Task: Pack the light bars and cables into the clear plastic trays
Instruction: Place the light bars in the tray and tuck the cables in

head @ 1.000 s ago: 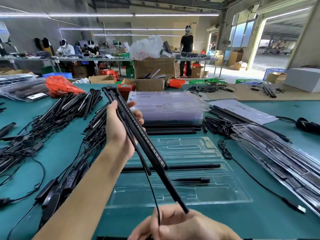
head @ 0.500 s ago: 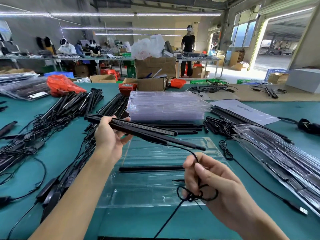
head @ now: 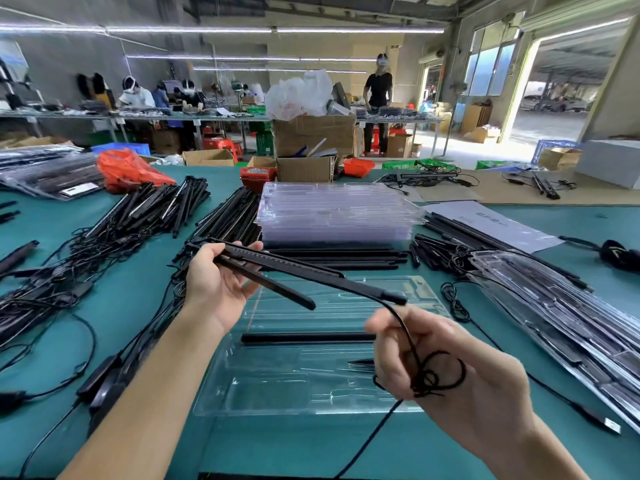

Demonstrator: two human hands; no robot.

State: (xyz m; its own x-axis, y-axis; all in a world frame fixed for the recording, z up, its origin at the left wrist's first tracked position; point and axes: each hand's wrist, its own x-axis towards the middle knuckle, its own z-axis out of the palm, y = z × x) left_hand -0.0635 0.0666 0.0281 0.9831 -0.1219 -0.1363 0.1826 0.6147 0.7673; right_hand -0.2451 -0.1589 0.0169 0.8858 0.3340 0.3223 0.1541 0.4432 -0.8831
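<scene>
Black light bars [head: 277, 268] in left hand [head: 218, 282]; right hand [head: 446, 368] grips cable [head: 433, 379].

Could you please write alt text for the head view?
Over a clear tray on a green table, the left hand holds two light bars while the right hand holds their looped cable. One bar already lies in the tray.

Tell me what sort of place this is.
Most likely a factory packing floor. Heaps of identical light bars and a stack of clear trays cover the green bench, cardboard boxes stand behind it, and other workers sit at a long table.
</scene>
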